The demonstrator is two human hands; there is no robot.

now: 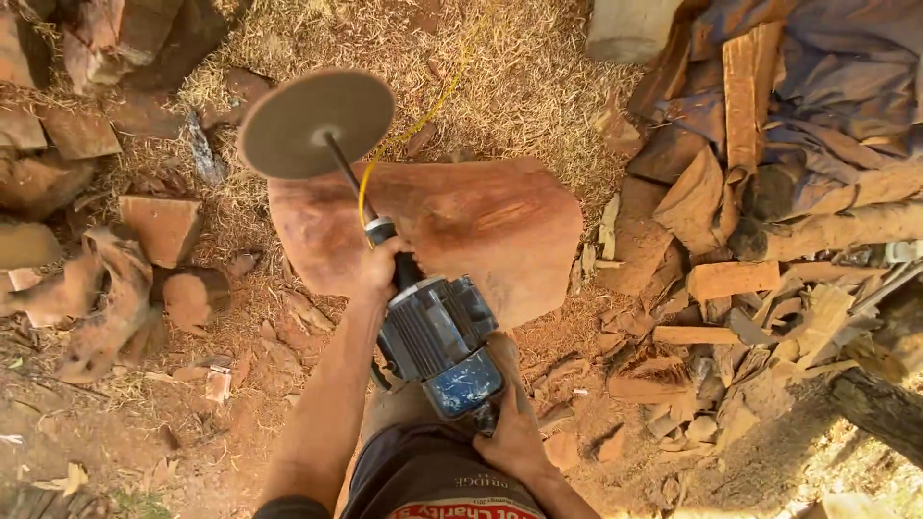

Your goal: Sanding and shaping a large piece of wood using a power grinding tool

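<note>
The fingers of the left hand (pixel 377 267) are wrapped tight round the neck of the motor grinder (pixel 437 341), just where the thin shaft leaves the housing; the right hand (pixel 514 437) is clamped on the rear end of the same blue-grey motor, close against the person's waist. Both hands carry the tool between them, tilted forward and down. The shaft runs up and left to a flat round sanding disc (pixel 315 122), which hangs above the upper left edge of the reddish wood slab (pixel 452 231) — whether it touches the wood or rides just off it, I cannot tell. A yellow cord (pixel 423 115) trails away over the sawdust. The slab lies on the ground straight ahead, with offcuts (pixel 144 259) to the left and a heap of scrap wood (pixel 731 279) to the right. This looks like the surfacing step on the slab's edge; working it well would call for a steady two-handed grip and a shallow disc angle.
</note>
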